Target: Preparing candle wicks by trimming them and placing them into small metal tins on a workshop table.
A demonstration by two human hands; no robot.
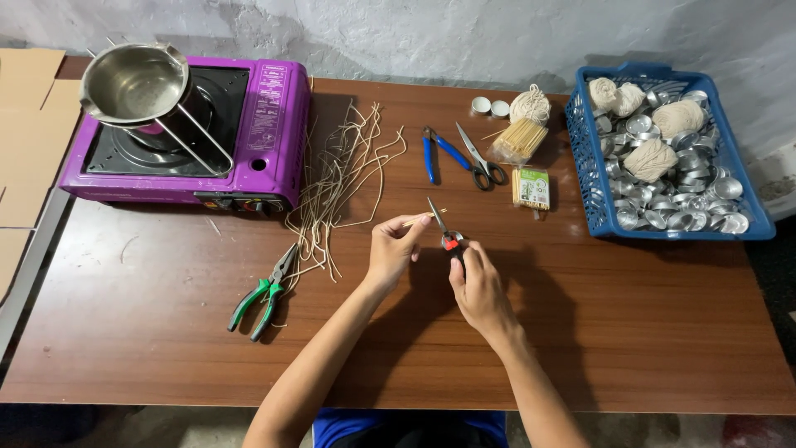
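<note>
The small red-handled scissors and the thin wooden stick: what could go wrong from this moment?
1. The small red-handled scissors in the right hand cut close to the left hand pinching the thin wooden stick; the fingers could be nicked.
2. The cut end may fly off into the loose pale wick strands.

A purple stove (249, 124), blue basket (584, 166), green-handled pliers (264, 292) (black tips) and blue-handled pliers (435, 153) on brown wood-grain table (166, 332).

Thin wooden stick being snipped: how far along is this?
Done: a loose pile of cut pale wick strands lies beside the purple portable stove.
In hand: left hand pinches the thin wooden stick; right hand works small red-handled scissors on it.
Left: the steel pot looks empty; the blue basket holds metal cups, seemingly unfilled.
</note>
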